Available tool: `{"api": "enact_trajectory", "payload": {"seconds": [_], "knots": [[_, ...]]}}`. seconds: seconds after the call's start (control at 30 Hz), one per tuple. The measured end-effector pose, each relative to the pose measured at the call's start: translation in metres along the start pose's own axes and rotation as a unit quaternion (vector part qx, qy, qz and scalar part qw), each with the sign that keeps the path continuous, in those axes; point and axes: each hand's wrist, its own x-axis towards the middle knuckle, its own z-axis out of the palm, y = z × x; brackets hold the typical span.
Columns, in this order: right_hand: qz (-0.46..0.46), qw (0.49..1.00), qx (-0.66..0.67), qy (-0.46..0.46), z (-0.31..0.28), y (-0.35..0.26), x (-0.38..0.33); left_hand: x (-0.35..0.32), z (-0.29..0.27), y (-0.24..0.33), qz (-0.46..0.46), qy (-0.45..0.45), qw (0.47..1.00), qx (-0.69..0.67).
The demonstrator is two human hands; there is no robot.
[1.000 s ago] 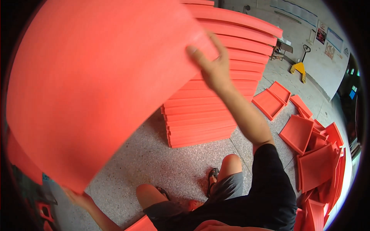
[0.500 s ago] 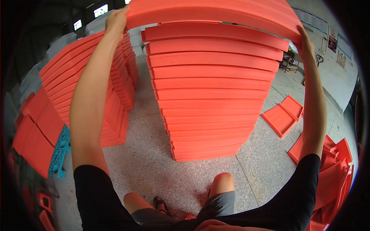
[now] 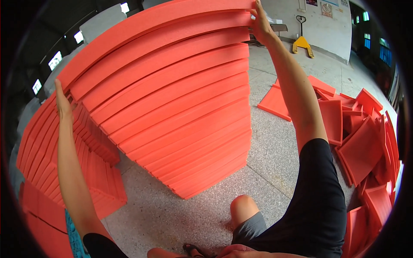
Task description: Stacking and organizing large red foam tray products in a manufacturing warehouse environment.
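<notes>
A tall stack of red foam sheets [image 3: 180, 116] rises in front of me. Its topmost red foam sheet [image 3: 142, 30] lies across the stack. My left hand [image 3: 63, 103] presses flat against that sheet's left end. My right hand [image 3: 260, 23] grips its right corner, fingers curled over the edge. Both arms reach up and forward, one on each side of the stack.
A second, lower stack of red sheets [image 3: 64, 172] stands at the left. Loose red sheets [image 3: 361, 142] lie in a jumble on the speckled floor at the right. A yellow pallet jack [image 3: 302, 42] stands by the far wall. My knee [image 3: 243, 208] shows below.
One second ago I held the sheet up close in front of me. It has since come down flat onto the stack, and my view has tilted to the right.
</notes>
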Motion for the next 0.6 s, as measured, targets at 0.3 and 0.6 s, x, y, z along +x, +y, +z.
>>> {"api": "enact_trajectory", "payload": {"seconds": [0.3,0.6], "knots": [[-0.061,0.880,-0.407,0.239,0.025,0.030,0.028,0.026,0.071,-0.078,0.324,0.483,0.617,0.531],[0.063,0.982,-0.162,0.080,-0.015,0.039,0.045,0.028,0.058,-0.097,0.355,0.437,0.597,0.572]]}}
